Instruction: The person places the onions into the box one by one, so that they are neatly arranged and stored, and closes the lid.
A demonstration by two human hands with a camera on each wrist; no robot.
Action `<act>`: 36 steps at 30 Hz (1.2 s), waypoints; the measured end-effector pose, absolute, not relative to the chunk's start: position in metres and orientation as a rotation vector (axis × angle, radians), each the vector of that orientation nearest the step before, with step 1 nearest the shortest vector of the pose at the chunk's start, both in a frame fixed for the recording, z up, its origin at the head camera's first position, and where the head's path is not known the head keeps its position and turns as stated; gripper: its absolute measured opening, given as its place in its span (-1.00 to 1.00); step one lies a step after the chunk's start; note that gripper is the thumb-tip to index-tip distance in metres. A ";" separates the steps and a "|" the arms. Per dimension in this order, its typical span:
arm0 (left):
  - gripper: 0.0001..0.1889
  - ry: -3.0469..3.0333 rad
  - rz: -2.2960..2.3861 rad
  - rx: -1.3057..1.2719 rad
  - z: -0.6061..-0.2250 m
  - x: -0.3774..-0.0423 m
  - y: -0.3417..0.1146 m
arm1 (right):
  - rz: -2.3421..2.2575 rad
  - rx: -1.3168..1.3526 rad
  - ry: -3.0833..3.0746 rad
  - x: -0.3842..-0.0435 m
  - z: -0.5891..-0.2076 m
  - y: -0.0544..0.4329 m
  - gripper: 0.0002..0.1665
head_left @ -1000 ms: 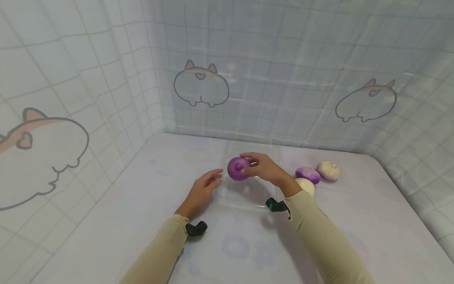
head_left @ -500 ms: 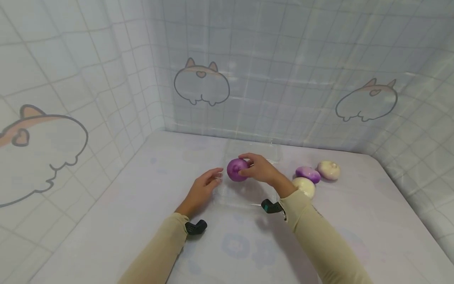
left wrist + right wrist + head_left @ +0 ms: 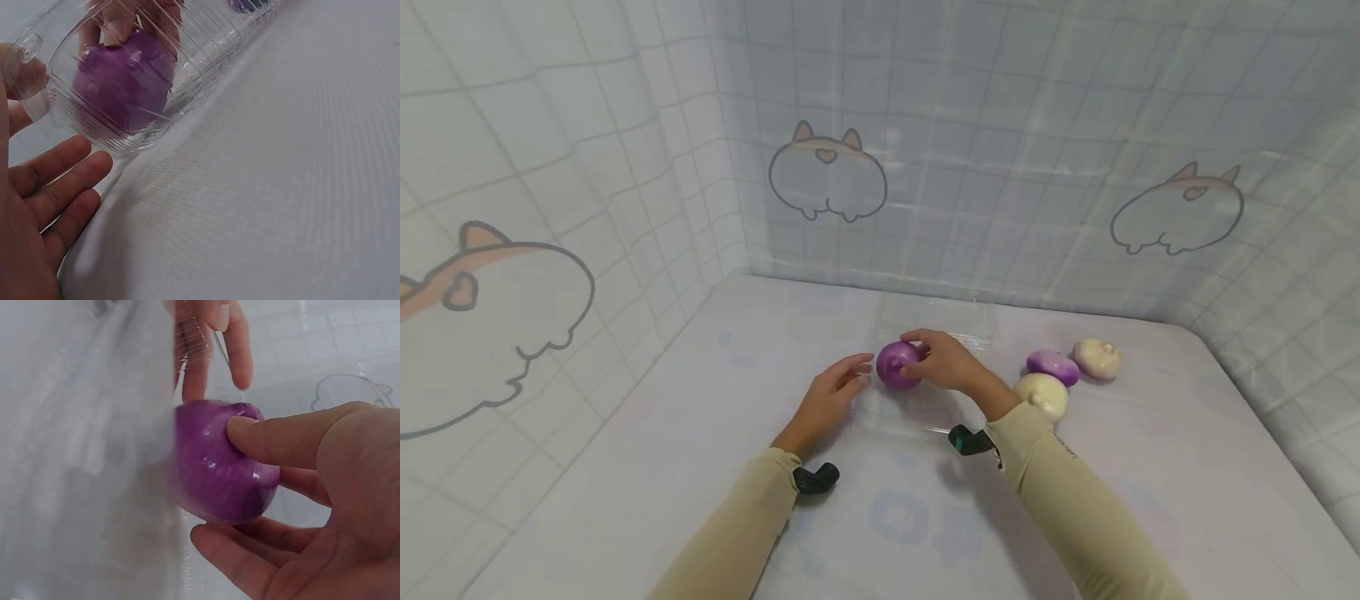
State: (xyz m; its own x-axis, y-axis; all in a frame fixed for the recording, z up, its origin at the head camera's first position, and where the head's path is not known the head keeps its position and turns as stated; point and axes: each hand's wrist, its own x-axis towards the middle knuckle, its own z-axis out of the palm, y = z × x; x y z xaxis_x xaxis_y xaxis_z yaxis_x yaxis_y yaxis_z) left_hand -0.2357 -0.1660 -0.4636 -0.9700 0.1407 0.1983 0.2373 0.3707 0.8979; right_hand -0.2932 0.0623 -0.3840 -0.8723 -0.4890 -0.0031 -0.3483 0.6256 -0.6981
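Note:
A glossy purple onion [image 3: 897,365] is gripped by my right hand [image 3: 950,360]. In the right wrist view the thumb lies on the onion's [image 3: 219,469] upper side and the fingers curl behind and below. It sits inside a clear plastic box [image 3: 895,421], low over its left end, as the left wrist view shows through the box's ribbed wall. My left hand [image 3: 831,396] holds the box's left rim between thumb and fingertip. The other fingers [image 3: 69,187] of that hand extend loosely outside the wall. Whether the onion touches the box floor I cannot tell.
Right of the box lie a purple-and-white onion-like piece [image 3: 1052,367], a cream one [image 3: 1042,395] beside the right wrist, and another cream one [image 3: 1097,358] with a knobbed top. The box's clear lid [image 3: 934,317] extends behind it. Tiled-pattern sheets [image 3: 1000,167] enclose the table.
My right hand has lowered the purple onion slightly and shifted it a little left, towards my left hand. The left hand has stayed at the box's rim.

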 end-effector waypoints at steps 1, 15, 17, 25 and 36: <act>-0.59 -2.526 -1.676 -0.349 -0.464 -0.236 -0.166 | -1.072 -0.695 2.656 -0.293 -0.384 0.062 -0.30; -0.59 -2.542 -1.674 -0.359 -0.458 -0.234 -0.164 | -0.977 -0.649 2.718 -0.292 -0.385 0.059 -0.24; -0.58 -2.540 -1.678 -0.363 -0.459 -0.234 -0.164 | -0.966 -0.635 2.726 -0.292 -0.385 0.059 -0.24; -0.58 -2.544 -1.664 -0.355 -0.461 -0.234 -0.165 | -0.981 -0.591 2.728 -0.292 -0.387 0.060 -0.25; -0.59 -2.525 -1.673 -0.374 -0.462 -0.235 -0.165 | -1.043 -0.519 2.722 -0.289 -0.386 0.054 -0.21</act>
State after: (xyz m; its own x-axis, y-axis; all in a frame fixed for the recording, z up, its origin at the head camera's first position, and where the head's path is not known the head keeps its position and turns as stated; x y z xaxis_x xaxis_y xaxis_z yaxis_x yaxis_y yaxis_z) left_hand -0.2353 -0.1652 -0.4621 -0.9659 0.1531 0.2087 0.2519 0.3703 0.8941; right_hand -0.2887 0.0536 -0.3864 -0.9227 -0.3832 -0.0427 -0.2564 0.6926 -0.6742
